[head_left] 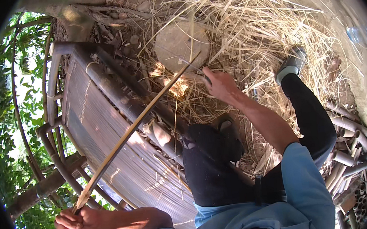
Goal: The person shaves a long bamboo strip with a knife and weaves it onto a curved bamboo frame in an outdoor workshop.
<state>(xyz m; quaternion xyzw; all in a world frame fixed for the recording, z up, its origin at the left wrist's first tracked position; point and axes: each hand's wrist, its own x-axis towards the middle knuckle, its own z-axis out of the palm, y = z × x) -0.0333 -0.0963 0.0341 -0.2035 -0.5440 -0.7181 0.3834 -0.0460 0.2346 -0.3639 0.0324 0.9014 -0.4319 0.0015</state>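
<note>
My left hand (86, 227), at the lower left, is closed round the near end of a long, narrow bamboo strip (128, 132). The strip slants up and to the right, over the bench edge, and its far tip ends close to my right hand (223, 85). That hand is wrapped round the dark handle of a knife (206, 74). Its thin blade points up and left, near the strip's far end; whether the two touch I cannot tell. Past the strip's tip, a round, flat-topped block (182, 45) sits on the ground.
A bamboo-slat bench (106, 130) with a pole frame runs along the left, with green foliage (7, 117) beyond it. Pale bamboo shavings (254, 25) litter the ground at upper right. A clear plastic bottle (362, 35) lies at far right, above stacked bamboo tubes (347, 143).
</note>
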